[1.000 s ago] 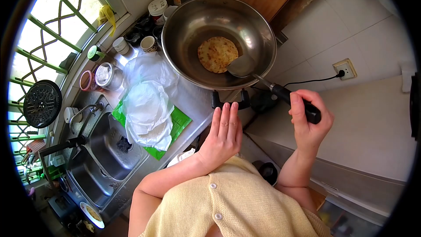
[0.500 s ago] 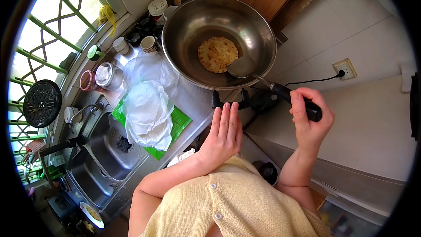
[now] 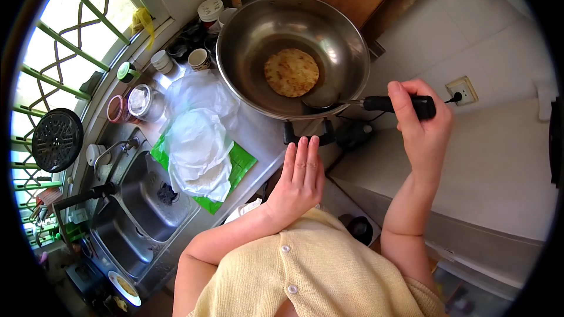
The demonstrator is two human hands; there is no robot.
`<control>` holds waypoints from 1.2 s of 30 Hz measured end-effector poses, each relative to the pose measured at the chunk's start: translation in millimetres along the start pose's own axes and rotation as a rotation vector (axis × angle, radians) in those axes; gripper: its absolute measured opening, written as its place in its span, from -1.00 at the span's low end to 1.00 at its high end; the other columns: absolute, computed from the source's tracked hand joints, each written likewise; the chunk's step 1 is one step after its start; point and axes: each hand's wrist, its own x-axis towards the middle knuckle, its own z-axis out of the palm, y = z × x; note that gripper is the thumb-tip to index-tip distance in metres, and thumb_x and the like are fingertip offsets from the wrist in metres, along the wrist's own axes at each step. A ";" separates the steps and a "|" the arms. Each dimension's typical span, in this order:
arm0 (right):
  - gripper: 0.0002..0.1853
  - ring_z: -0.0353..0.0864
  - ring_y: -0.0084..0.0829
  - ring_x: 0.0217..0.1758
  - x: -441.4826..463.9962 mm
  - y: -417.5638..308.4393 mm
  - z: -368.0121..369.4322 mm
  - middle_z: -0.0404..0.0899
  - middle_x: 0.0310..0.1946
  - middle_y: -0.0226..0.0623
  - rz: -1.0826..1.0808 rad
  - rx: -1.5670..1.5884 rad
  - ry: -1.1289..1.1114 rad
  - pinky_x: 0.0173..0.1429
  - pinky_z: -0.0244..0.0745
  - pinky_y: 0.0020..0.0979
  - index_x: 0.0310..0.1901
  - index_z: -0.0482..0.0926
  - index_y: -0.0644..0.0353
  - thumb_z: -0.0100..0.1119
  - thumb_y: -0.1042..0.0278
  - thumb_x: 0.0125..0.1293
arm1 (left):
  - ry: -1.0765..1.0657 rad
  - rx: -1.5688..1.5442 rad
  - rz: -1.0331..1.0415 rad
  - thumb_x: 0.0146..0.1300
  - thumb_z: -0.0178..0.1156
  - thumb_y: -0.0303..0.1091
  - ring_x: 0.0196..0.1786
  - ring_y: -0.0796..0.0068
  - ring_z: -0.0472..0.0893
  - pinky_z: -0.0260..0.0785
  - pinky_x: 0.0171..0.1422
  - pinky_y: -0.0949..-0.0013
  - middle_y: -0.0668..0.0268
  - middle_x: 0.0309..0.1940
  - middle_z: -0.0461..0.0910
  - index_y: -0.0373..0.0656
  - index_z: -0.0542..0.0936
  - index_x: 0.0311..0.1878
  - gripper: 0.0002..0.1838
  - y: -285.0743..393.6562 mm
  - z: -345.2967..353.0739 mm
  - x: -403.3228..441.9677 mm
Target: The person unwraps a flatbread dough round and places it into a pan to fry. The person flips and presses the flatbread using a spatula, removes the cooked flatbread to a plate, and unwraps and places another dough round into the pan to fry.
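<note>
A steel wok holds a round, browned flatbread lying flat on its bottom. My right hand is closed around the black handle of a metal spatula. The spatula's blade sits inside the wok near the rim, just right of and below the flatbread; its edge is turned and partly dark. My left hand is open, its fingers stretched straight with the tips at the wok's near black handle. The left thumb is hidden.
White plastic sheets lie over a green packet on the counter left of the wok. Beyond them is a double sink with a tap. Jars and cups line the window side. A wall socket is at the right.
My right hand has risen slightly and shifted right with the spatula, whose handle is now nearly level. The blade has moved down away from the flatbread. My left hand stays put.
</note>
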 end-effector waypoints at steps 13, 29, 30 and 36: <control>-0.43 0.84 -0.25 -0.15 -2.4 83.0 60.6 0.74 -0.04 0.05 0.634 0.821 -0.348 -0.18 0.76 -0.39 0.42 0.37 0.45 0.21 0.36 0.49 | -0.006 0.021 0.022 0.32 0.19 -0.39 0.39 -0.29 0.53 0.44 0.46 -0.22 -0.33 0.33 0.51 -0.39 0.67 -0.03 -0.72 -2.9 -3.9 2.2; -0.49 0.81 -0.28 0.00 -42.1 59.8 18.0 0.65 0.12 -0.06 -0.246 -0.054 -0.269 0.01 0.75 -0.36 0.36 0.55 0.26 0.12 0.76 0.39 | -0.004 -0.019 0.022 0.30 0.20 -0.41 0.40 -0.33 0.51 0.43 0.47 -0.25 -0.37 0.34 0.48 -0.41 0.67 -0.02 -0.72 -4.2 -4.9 2.6; -0.49 0.81 -0.27 -0.01 -44.6 54.8 13.7 0.65 0.12 -0.06 -0.243 -0.056 -0.278 0.01 0.75 -0.35 0.35 0.56 0.25 0.13 0.77 0.38 | -0.001 -0.017 0.021 0.31 0.20 -0.41 0.41 -0.33 0.50 0.43 0.47 -0.25 -0.38 0.34 0.48 -0.41 0.67 -0.02 -0.72 -3.5 -4.3 2.3; -0.60 0.82 -0.31 -0.06 -54.8 40.1 12.6 0.68 0.10 -0.08 -0.152 0.018 -0.203 -0.05 0.73 -0.38 0.25 0.61 0.28 0.18 0.70 0.41 | 0.002 -0.010 0.017 0.32 0.20 -0.42 0.43 -0.35 0.48 0.42 0.47 -0.26 -0.39 0.35 0.47 -0.41 0.66 -0.03 -0.74 -2.0 -1.3 -0.2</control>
